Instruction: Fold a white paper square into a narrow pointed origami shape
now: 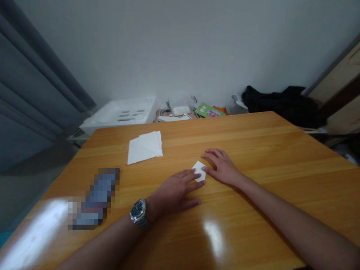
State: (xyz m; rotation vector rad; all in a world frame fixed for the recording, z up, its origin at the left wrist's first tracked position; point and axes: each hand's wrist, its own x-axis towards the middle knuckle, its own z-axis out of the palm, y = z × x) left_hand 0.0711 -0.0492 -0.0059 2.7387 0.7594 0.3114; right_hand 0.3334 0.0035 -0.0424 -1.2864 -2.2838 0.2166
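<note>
A small folded piece of white paper [199, 166] lies on the wooden table [242, 142] between my two hands. My left hand [177, 189] wears a metal watch at the wrist; its fingers are spread, and some of the fingertips rest on the paper's left and lower part. From the right, my right hand [222, 167] touches the paper's right edge with the thumb, while its other fingers are apart and curve over the tabletop. Neither hand grips the paper.
A stack of white paper sheets [144, 147] lies at the back left of the table. A blurred-out phone-like object [99, 195] is on the left. Behind the table are a white tray [126, 110], a green booklet [208, 110] and black cloth [281, 103].
</note>
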